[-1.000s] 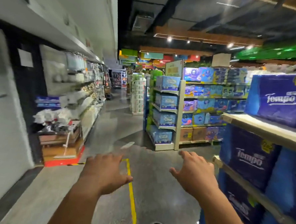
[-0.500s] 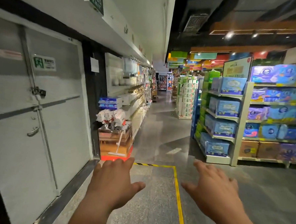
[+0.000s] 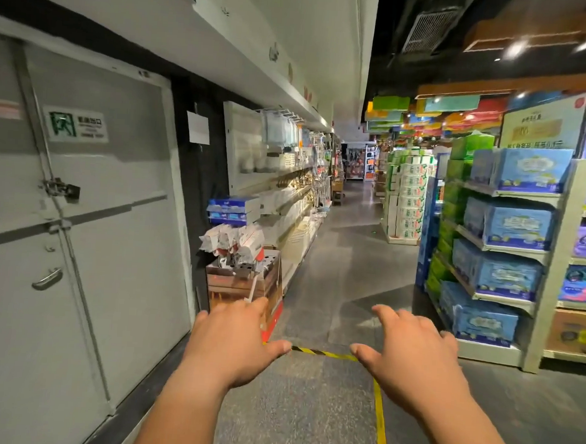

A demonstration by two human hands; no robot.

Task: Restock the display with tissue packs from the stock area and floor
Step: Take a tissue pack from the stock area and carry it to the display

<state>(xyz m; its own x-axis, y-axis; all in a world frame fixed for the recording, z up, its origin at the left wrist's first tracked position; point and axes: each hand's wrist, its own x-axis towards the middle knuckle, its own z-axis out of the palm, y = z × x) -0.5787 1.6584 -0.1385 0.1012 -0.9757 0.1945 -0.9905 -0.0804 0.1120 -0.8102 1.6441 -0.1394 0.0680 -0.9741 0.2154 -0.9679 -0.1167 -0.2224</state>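
My left hand [image 3: 234, 343] and my right hand [image 3: 413, 361] reach forward over the grey floor, palms down, fingers spread, holding nothing. Light blue tissue packs [image 3: 509, 223] fill the end shelves of a white display rack [image 3: 553, 268] to the right, well beyond my right hand. A few blue and white tissue boxes [image 3: 232, 211] sit stacked by the left wall shelving.
A grey double door [image 3: 88, 230] with a padlock and an exit sign fills the left side. A brown crate [image 3: 243, 287] with wrapped goods stands ahead of my left hand. Yellow floor tape [image 3: 380, 422] marks a zone. The aisle runs ahead past stacked green and white boxes [image 3: 408, 198].
The view has swung left: the dark blue tissue shelves on the right are gone from view and the grey door now fills the left. Both hands stay outstretched and empty.
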